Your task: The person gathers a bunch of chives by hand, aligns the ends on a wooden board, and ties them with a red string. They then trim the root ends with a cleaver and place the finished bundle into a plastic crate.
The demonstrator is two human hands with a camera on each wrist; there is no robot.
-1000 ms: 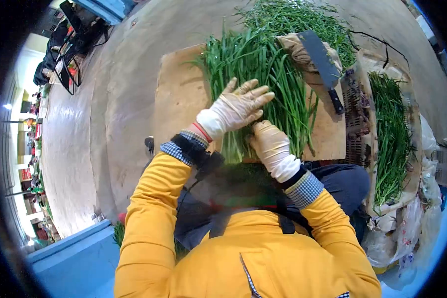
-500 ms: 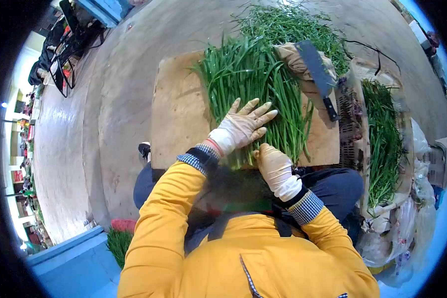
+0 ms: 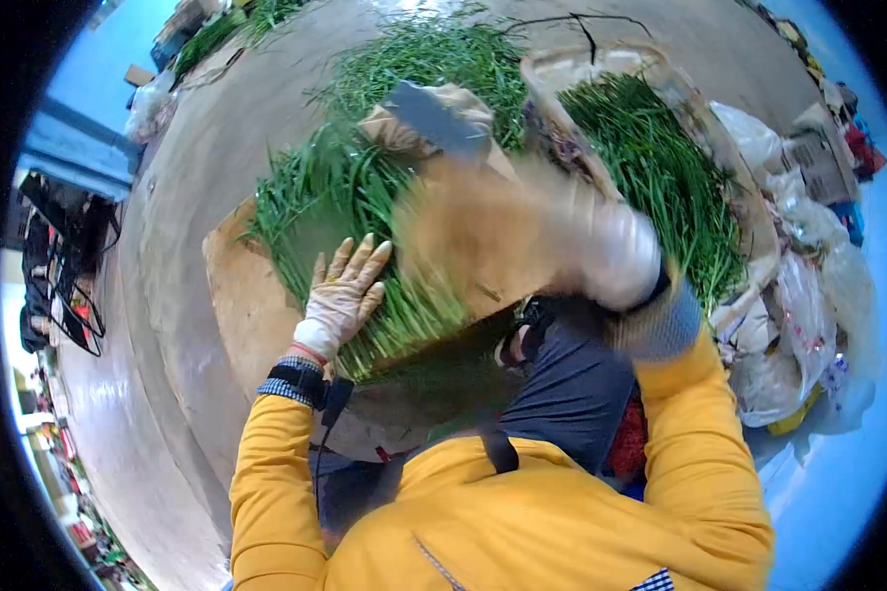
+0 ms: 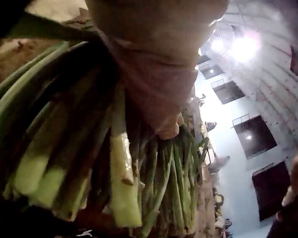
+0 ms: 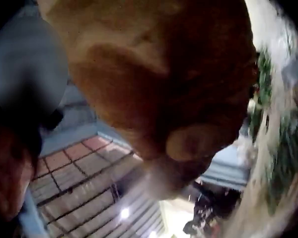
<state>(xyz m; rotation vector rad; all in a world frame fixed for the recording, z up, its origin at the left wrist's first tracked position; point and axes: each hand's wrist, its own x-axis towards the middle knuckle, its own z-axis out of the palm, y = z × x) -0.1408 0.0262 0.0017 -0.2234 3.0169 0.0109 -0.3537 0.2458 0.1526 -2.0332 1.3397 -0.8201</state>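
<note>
I locate the bundle of green stalks (image 3: 306, 197) on the wooden board (image 3: 249, 310), directly under and ahead of the left hand (image 3: 343, 295). Its long axis runs obliquely: leaf tips point away from the body and to the left, stem ends toward the board's near edge. The left hand is the nearer of the two hands; its fingers are extended and spread, and it rests on the greens. The right hand (image 3: 581, 231) is to the right of the bundle, apart from it. Motion blur degrades the right hand in the head view, so I cannot tell whether it holds anything.

Materials: the leaves are long, narrow and flexible; the left wrist view shows thicker, pale-green stem bases with blunt ends. The board is flat, rigid and tan. The gloves are thin and cream to white. The cleaver (image 3: 432, 118), broad-bladed and dark, lies over crumpled tan cloth (image 3: 382, 131) beyond the bundle. A pale-rimmed crate (image 3: 761, 236) at right contains loose, grass-like greens (image 3: 650, 167).
</note>
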